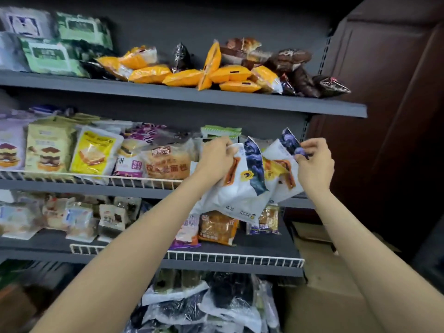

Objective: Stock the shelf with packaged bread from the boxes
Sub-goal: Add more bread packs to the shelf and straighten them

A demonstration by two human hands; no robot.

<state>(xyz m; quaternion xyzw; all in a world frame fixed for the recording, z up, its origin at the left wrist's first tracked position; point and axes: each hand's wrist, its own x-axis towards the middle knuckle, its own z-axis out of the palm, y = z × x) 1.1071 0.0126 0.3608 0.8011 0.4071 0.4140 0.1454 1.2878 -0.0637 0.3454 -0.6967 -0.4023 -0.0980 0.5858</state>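
Two white-and-blue bread packages are held up at the right end of the middle shelf (pixel 144 188). My left hand (pixel 216 157) grips the top of the nearer package (pixel 237 191). My right hand (pixel 314 164) pinches the top corner of the second package (pixel 280 162), which sits partly behind the first. Both packages hang tilted, their lower ends over the shelf's front edge. Other bread packs, such as a yellow one (pixel 93 152), fill the middle shelf to the left.
The top shelf (pixel 182 92) carries orange and dark brown packs. A lower shelf (pixel 264 246) with a white wire rail (pixel 235 259) holds more packs. Bagged goods (pixel 211 306) lie at the bottom. A cardboard box (pixel 324 272) stands at the right, beside a dark wooden wall (pixel 384 116).
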